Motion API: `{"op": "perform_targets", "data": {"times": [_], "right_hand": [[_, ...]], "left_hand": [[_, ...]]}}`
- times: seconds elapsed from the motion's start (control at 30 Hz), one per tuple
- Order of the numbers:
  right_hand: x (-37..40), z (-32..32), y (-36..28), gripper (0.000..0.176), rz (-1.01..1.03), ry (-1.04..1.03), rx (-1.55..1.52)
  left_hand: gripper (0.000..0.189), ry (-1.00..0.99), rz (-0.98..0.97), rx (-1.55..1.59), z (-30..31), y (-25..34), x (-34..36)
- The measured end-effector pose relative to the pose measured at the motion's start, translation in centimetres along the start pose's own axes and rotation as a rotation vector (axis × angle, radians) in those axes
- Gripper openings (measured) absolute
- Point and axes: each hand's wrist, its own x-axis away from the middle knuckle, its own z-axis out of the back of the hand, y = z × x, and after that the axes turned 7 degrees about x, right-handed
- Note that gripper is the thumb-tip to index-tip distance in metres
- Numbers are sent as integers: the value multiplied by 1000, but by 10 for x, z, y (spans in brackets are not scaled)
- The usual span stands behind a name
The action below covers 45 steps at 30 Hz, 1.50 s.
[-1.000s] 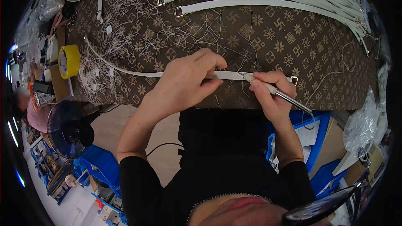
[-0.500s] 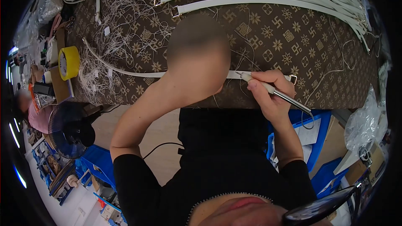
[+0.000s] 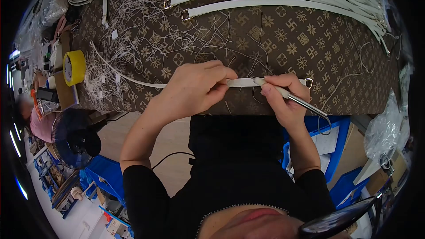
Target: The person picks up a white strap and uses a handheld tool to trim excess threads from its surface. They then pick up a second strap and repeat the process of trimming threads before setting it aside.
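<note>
A narrow white belt point(image 3: 245, 82) with a metal buckle point(image 3: 308, 82) at its right end lies along the near part of the patterned cloth. My left hand point(image 3: 195, 89) is over the belt's middle, thumb and forefinger pinched on it. My right hand point(image 3: 288, 99) grips a corded pen-shaped tool point(image 3: 301, 102) with a white front and a metal barrel. The tool's tip points left and meets the belt, or hovers just over it, between both hands. Short loose threads stick out by the belt there.
More white belts point(image 3: 265, 2) with buckles lie across the back. Tangled thread scraps point(image 3: 128, 22) spread over the left side of the brown cloth point(image 3: 327, 57). Yellow tape point(image 3: 74, 67) stands at the left edge, above a black fan point(image 3: 76, 138). Blue bins point(image 3: 338, 144) sit below the table.
A blurred patch hid my left hand before; now its fingers show, pinched on the belt. My right hand and the pen-shaped tool have hardly moved.
</note>
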Motion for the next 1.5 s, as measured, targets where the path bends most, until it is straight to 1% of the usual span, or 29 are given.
{"op": "perform_targets", "data": {"times": [0.07,0.13,0.27,0.33,0.47,0.6,0.67,0.73,0.77,0.83,1.07,1.13,1.17,1.23,1.27,1.33,1.37,1.43,1.5], "right_hand": [[0,0,-1,14,7,0,15],[-1,0,-1,14,16,-4,26],[0,0,0,14,10,7,40],[0,0,-1,14,11,8,54],[0,1,0,14,16,10,40],[0,0,3,14,56,14,45],[0,1,-1,14,33,10,39],[0,1,-1,14,11,4,32],[-1,1,0,14,27,4,38],[-1,1,0,14,43,3,47],[1,0,-1,14,3,22,20],[1,0,0,14,-4,29,10],[1,0,2,14,3,29,27],[2,0,3,14,11,29,44],[2,0,3,15,1,28,34],[2,0,3,15,-10,29,23],[2,0,4,14,-1,29,32],[2,0,4,14,9,28,37],[2,1,4,14,-3,22,30]], "left_hand": [[19,-37,16,-58,4,2,1],[18,-36,-19,-114,6,4,2],[12,10,9,-84,1,6,-4],[10,-38,11,-154,-1,4,-6],[10,-24,-24,-174,-5,4,-5],[7,8,14,-45,-5,5,-3],[7,24,18,-12,-7,6,-2],[11,112,-31,101,-11,8,0],[11,112,-30,101,-14,5,1],[15,199,-117,213,-21,-2,3],[13,112,-204,251,-19,-17,3],[12,60,-124,142,-15,-12,3],[12,59,-125,143,-14,-9,3],[10,85,-72,-39,-15,-4,1],[10,87,-72,-39,-15,-3,2],[12,130,-109,-183,-16,-1,3],[12,129,-109,-183,-16,1,5],[14,123,-125,-399,-13,5,8],[14,115,-120,-350,-12,7,8]]}}
